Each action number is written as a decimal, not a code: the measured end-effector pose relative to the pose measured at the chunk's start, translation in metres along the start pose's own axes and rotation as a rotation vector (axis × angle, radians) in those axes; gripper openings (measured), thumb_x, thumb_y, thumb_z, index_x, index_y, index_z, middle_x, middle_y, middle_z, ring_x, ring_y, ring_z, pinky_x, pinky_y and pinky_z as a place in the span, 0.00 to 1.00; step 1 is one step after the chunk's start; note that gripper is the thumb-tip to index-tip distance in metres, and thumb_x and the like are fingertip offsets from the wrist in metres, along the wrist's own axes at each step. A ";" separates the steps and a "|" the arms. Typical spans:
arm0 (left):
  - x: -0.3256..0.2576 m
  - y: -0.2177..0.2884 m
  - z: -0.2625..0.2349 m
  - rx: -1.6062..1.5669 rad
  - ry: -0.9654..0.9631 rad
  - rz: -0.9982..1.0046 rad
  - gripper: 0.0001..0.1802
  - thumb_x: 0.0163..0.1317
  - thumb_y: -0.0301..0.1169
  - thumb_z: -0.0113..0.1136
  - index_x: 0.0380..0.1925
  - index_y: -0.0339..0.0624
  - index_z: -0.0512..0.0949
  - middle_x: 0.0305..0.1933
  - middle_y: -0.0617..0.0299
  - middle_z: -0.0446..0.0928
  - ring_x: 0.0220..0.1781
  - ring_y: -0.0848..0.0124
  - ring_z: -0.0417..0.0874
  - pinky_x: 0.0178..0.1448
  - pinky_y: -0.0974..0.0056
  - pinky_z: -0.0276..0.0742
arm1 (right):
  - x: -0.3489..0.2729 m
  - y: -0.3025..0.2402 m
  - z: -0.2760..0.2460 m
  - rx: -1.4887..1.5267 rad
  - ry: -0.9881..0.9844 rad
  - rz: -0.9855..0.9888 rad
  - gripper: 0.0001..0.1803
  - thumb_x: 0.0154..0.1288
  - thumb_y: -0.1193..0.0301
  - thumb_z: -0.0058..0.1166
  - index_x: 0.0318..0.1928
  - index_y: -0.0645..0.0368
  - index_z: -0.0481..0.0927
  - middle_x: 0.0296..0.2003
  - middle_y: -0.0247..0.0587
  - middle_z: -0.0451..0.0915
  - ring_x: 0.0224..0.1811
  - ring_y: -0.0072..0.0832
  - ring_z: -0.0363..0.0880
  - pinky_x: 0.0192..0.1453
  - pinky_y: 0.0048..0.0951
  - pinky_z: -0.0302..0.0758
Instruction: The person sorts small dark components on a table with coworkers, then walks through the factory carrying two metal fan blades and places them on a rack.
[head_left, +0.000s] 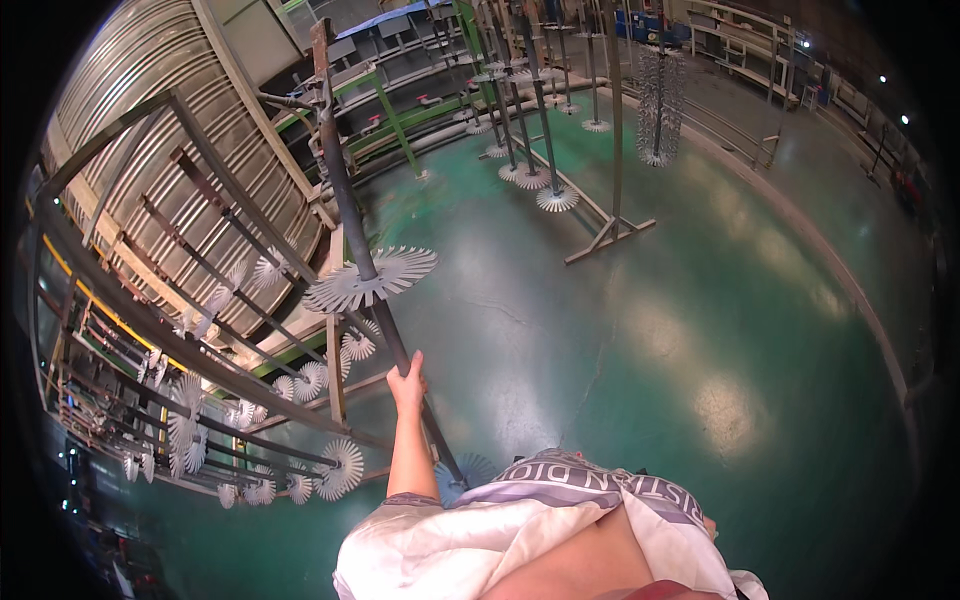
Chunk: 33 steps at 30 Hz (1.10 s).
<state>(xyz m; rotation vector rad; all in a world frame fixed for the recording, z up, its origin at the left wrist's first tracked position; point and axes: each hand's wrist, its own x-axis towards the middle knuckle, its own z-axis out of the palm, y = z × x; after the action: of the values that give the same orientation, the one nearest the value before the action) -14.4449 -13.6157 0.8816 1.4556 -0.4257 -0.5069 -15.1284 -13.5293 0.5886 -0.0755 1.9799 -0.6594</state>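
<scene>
My left hand (406, 385) is wrapped round a long dark pole (391, 335), which leans with its top toward the far left. Above the hand, a pale disc with slotted, fan-like blades (340, 288) is threaded on the pole. Lower down, beside my clothing, a bluish slotted disc (462, 478) surrounds the pole's lower part, partly covered by the cloth. The pole's upper end (322, 45) looks rusty and flat. My right hand does not show; only a small patch of skin is visible at the right edge of my clothing.
At the left, a metal rack (180, 330) carries several poles with slotted discs. Behind it rises a large ribbed metal cylinder (170, 130). Further poles with discs (557, 198) hang ahead, near a stand with a floor foot (610, 240). Green floor (680, 330) spreads to the right.
</scene>
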 end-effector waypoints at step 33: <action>0.530 -0.003 0.283 0.075 0.186 0.118 0.19 0.56 0.38 0.61 0.17 0.43 0.63 0.08 0.71 0.57 0.07 0.80 0.56 0.11 0.73 0.51 | -0.127 -0.744 0.670 -0.070 -0.436 -1.293 0.09 0.54 0.69 0.58 0.33 0.62 0.78 0.21 0.32 0.77 0.23 0.17 0.74 0.31 0.18 0.71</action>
<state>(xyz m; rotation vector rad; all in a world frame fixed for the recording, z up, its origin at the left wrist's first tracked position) -14.1677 -14.1493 0.8835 1.5245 -0.3829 -0.2608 -14.6682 -14.3981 0.8161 -1.4869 1.3320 -1.2177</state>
